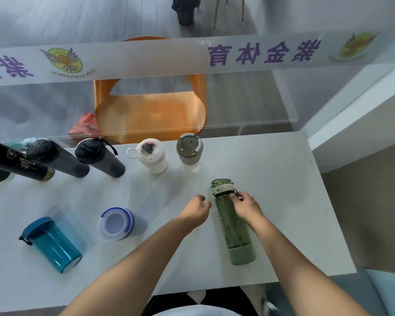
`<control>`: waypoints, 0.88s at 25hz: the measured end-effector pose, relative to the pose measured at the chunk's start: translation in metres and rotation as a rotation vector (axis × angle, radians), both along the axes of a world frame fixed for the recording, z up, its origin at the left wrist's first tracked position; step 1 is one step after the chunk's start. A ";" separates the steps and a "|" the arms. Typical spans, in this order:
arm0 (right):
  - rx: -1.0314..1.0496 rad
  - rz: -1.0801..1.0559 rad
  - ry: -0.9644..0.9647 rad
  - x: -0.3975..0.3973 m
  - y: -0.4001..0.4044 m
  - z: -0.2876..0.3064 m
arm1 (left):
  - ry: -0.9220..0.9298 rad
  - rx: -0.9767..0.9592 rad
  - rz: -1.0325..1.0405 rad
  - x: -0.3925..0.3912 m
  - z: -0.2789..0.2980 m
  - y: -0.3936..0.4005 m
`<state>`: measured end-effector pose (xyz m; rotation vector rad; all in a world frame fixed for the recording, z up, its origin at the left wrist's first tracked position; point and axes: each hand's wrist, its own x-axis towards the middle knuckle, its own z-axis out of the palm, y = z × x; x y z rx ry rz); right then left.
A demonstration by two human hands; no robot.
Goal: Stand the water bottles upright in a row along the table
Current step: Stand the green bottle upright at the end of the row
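A green water bottle lies on its side on the white table, cap pointing away from me. My right hand grips it at the neck, just below the cap. My left hand hovers just left of the bottle with loosely curled fingers, holding nothing. Along the far edge stand a beige-lidded bottle, a white bottle and several black bottles. Closer to me on the left stand a teal bottle and a white bottle with a blue rim.
A glass partition with a printed banner rises behind the table's far edge. Behind it are an orange chair and a red bag. The table's right edge drops off beside a white ledge.
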<state>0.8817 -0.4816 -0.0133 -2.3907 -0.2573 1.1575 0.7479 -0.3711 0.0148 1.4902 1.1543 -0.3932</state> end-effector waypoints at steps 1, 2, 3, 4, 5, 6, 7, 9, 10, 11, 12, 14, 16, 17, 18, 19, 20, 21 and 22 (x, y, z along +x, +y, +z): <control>0.023 0.015 0.019 0.000 -0.003 -0.003 | 0.007 -0.129 0.093 0.003 -0.010 -0.012; 0.044 0.024 0.033 0.002 -0.006 -0.006 | -0.016 -0.213 0.177 0.008 -0.017 -0.023; 0.061 0.022 0.046 0.005 -0.009 -0.009 | -0.054 -0.258 0.240 0.013 -0.018 -0.034; 0.082 0.015 0.054 0.009 -0.011 -0.010 | -0.090 -0.270 0.289 0.019 -0.017 -0.041; 0.113 -0.002 0.064 0.014 -0.013 -0.010 | -0.118 -0.264 0.326 0.025 -0.014 -0.046; 0.154 -0.029 0.080 0.021 -0.016 -0.008 | -0.143 -0.256 0.352 0.032 -0.010 -0.048; 0.205 -0.061 0.094 0.029 -0.018 -0.004 | -0.175 -0.252 0.366 0.037 -0.005 -0.049; 0.334 -0.117 0.094 0.047 -0.021 0.011 | -0.257 -0.224 0.370 0.050 0.010 -0.043; 0.403 -0.137 0.079 0.056 -0.021 0.021 | -0.297 -0.198 0.364 0.058 0.018 -0.040; 0.463 -0.145 0.063 0.066 -0.021 0.031 | -0.339 -0.172 0.366 0.067 0.026 -0.038; 0.517 -0.137 0.054 0.074 -0.021 0.041 | -0.385 -0.153 0.378 0.076 0.033 -0.035; 0.579 -0.072 0.016 0.087 -0.016 0.054 | -0.473 -0.125 0.399 0.092 0.045 -0.028; 0.605 0.001 -0.050 0.096 -0.007 0.060 | -0.518 -0.111 0.396 0.103 0.052 -0.019; 0.631 0.015 -0.076 0.100 -0.002 0.060 | -0.528 -0.102 0.396 0.107 0.056 -0.014; 0.659 0.024 -0.096 0.103 0.003 0.061 | -0.535 -0.087 0.407 0.110 0.058 -0.010; 0.686 0.032 -0.112 0.104 0.008 0.062 | -0.541 -0.071 0.428 0.112 0.061 -0.005; 0.708 0.040 -0.126 0.105 0.013 0.063 | -0.546 -0.055 0.450 0.114 0.063 -0.001; 0.730 0.045 -0.134 0.106 0.018 0.063 | -0.551 -0.040 0.467 0.115 0.064 0.003; 0.752 0.048 -0.142 0.106 0.022 0.063 | -0.557 -0.028 0.476 0.116 0.064 0.006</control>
